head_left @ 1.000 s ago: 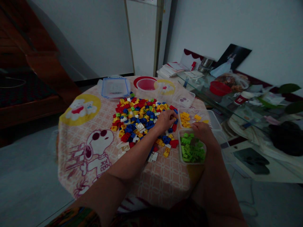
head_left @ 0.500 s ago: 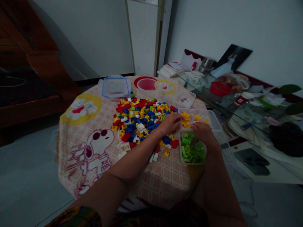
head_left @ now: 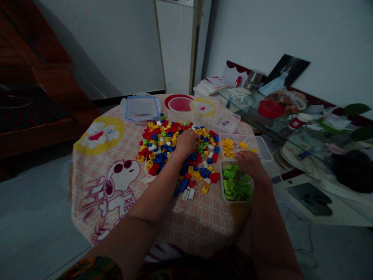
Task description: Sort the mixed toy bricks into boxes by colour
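A heap of small toy bricks point(head_left: 171, 146) in red, blue, yellow, green and white lies on a cartoon-print tablecloth point(head_left: 101, 171). My left hand point(head_left: 185, 142) rests on top of the heap with its fingers curled down into the bricks; what they hold, if anything, is hidden. To the right stand two clear tubs: one with yellow bricks point(head_left: 233, 146), one with green bricks point(head_left: 236, 186). My right hand point(head_left: 249, 162) lies on the near rim between the two tubs, fingers bent, nothing visible in it.
At the table's far side sit a clear lid with a blue rim point(head_left: 142, 108), a red bowl point(head_left: 180, 103) and an empty clear tub point(head_left: 226, 122). A glass table point(head_left: 291, 128) crowded with papers, jars and bowls stands to the right.
My left hand has moved from the edge of the yellow-brick tub back leftwards onto the middle of the heap. My right hand has stayed put.
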### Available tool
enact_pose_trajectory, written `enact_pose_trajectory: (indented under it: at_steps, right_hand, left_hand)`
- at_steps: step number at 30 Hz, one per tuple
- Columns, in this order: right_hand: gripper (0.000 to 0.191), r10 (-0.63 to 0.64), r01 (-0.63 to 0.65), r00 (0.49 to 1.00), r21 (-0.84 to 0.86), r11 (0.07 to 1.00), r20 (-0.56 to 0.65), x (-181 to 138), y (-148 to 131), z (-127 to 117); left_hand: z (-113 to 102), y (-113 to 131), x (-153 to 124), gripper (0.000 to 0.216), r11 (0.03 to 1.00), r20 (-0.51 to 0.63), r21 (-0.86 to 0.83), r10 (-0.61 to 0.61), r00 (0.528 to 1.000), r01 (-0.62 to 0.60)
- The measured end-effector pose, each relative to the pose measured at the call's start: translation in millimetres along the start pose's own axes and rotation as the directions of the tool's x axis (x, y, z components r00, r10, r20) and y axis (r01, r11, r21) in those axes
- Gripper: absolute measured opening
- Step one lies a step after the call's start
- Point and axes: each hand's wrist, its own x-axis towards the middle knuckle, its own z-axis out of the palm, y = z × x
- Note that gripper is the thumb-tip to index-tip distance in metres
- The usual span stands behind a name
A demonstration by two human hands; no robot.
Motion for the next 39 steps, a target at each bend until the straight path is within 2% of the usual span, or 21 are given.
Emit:
enact_pose_trajectory:
  at_steps: [7,14,21,26,30,34,39]
  right_hand:
    - [0.034,0.014,-0.014,1.000,0.010,1.000,-0.009,-0.1,-0.5,0.6]
    - [0.033,0.022,-0.022,1.000,0.026,0.999,0.019,0.6,1.0,-1.1]
    - [0.034,0.031,-0.031,1.000,0.016,0.999,0.005,-0.4,-1.5,0.6]
    - [0.033,0.046,-0.046,0.999,0.014,0.999,0.007,-0.4,-2.8,-0.5]
    - [0.034,0.039,-0.039,0.999,0.011,0.999,-0.008,-0.6,-2.5,0.4]
    - [0.034,0.027,-0.027,1.000,0.003,1.000,-0.010,-0.7,-2.0,0.4]
    - [0.033,0.000,0.000,1.000,0.005,1.000,0.008,0.1,-2.5,-2.1]
  left_hand:
    - [-12.0,-9.0,-1.5,0.024,0.998,0.008,0.034,-0.056,0.998,0.056]
    - [-9.6,-3.7,-3.9,0.032,0.994,0.051,0.089,0.063,0.997,-0.067]
    - [-0.9,-1.8,-1.0,0.019,0.996,0.014,0.064,0.056,0.998,-0.057]
    - [-1.1,-6.7,2.5,0.018,0.999,-0.079,-0.042,0.026,0.997,-0.029]
    - [-3.8,-0.3,2.7,0.020,0.965,-0.144,-0.260,-0.013,0.990,-0.025]
    - [4.3,28.0,-1.8,0.017,0.873,-0.149,-0.472,0.063,0.987,-0.126]
    - [29.3,67.3,-11.8,0.022,0.784,-0.131,-0.583,0.170,0.977,-0.214]
